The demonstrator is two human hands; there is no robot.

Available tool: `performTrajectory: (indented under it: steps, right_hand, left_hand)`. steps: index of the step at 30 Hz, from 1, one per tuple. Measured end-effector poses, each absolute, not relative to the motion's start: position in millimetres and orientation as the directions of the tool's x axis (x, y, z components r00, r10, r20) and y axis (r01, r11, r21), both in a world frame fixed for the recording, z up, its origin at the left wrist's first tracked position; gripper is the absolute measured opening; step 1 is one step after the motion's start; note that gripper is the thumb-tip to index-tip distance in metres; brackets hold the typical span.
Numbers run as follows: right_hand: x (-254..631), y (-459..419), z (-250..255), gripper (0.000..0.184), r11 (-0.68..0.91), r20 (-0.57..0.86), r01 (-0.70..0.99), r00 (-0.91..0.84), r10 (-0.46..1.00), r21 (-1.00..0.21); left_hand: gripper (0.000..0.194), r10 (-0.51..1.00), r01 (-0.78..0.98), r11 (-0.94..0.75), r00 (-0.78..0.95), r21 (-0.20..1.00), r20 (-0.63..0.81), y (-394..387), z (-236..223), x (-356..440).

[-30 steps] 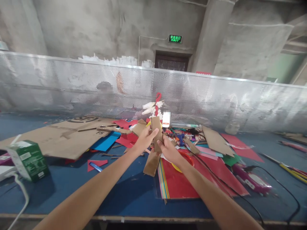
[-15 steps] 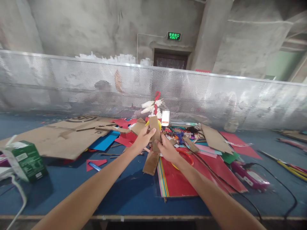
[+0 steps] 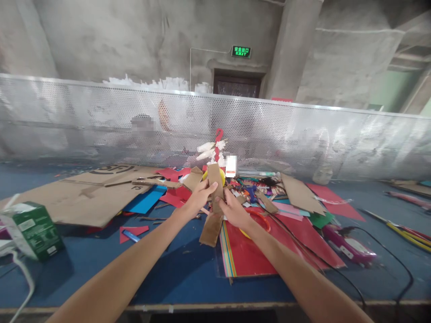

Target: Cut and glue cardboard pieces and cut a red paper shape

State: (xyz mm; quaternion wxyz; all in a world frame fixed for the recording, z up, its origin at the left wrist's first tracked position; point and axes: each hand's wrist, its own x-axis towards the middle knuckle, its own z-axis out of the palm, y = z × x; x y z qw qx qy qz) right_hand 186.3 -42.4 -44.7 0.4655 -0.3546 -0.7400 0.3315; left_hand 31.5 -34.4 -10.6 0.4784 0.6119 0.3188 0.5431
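Both hands grip one narrow strip of brown cardboard [image 3: 214,175], which stands tilted in front of me over the middle of the table. My left hand [image 3: 201,194] closes on its left side, thumb laid across the front face. On the lower right, my right hand [image 3: 233,207] pinches the strip with the thumb near its bottom. Below the hands is another cardboard piece [image 3: 211,229]; whether it is joined to the strip I cannot tell. A yellow ring-shaped thing [image 3: 221,176] shows partly behind the strip. White artificial flowers with a red loop [image 3: 217,150] stand beyond it.
A large cardboard sheet [image 3: 84,195] and a green box [image 3: 33,229] lie left. Red paper [image 3: 256,255], an orange ring [image 3: 264,220], a blue glue gun [image 3: 250,193], a purple device with a cable [image 3: 350,244] and long-handled scissors [image 3: 404,233] lie right. A perforated metal screen [image 3: 269,130] rises behind.
The view has shifted slightly. Both hands keep nearly the same hold on the cardboard strip; nothing else has visibly moved.
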Motion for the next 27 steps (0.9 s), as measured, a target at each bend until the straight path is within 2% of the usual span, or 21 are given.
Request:
performTrajectory:
  steps: [4, 6, 12, 19, 27]
  right_hand:
    - [185, -42, -45, 0.021, 0.325, 0.283, 0.042, -0.391, 0.876, -0.945]
    - [187, -40, -43, 0.024, 0.279, 0.24, 0.038, -0.412, 0.879, -0.959]
    - [211, -31, -29, 0.025, 0.312, 0.269, 0.077, -0.342, 0.9, -0.947]
    - [225, -31, -18, 0.013, 0.372, 0.271, 0.196, -0.405, 0.873, -0.907]
    - [215, -29, -32, 0.021, 0.344, 0.25, 0.124, -0.469, 0.847, -0.931]
  left_hand:
    - [0.043, 0.943, -0.092, -0.249, 0.205, 0.964, 0.263, -33, -12, 29]
    - [0.045, 0.954, -0.084, -0.211, 0.198, 0.974, 0.224, -30, -15, 26]
    - [0.047, 0.971, -0.152, -0.177, 0.135, 0.972, 0.198, -7, -27, 13]
    - [0.049, 0.971, -0.235, -0.14, 0.158, 0.962, 0.18, 6, -34, 7]
    - [0.047, 0.95, -0.121, -0.163, 0.249, 0.979, 0.189, -9, -28, 14]
